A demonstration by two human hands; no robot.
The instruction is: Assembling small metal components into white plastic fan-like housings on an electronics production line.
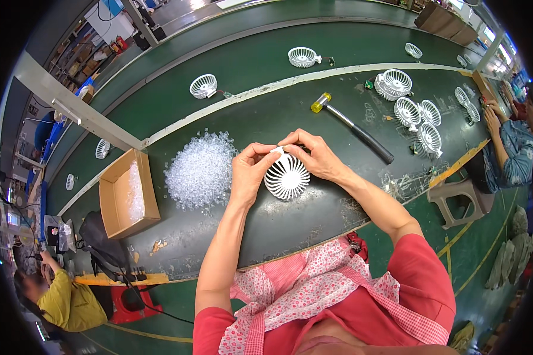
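Frame centre: white ribbed fan housing [288,178] at the dark table [302,229], contact with its surface unclear; left-hand grip [251,167] and right-hand grip [311,154] both pinch its short neck. Heap of small clear plastic pieces [199,171] lies left of centre; yellow-headed mallet [357,131] rests above and right of centre.

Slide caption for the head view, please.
Left hand and right hand hold a white slatted round cage, a pile of small clear pieces to its left and a hammer beyond.
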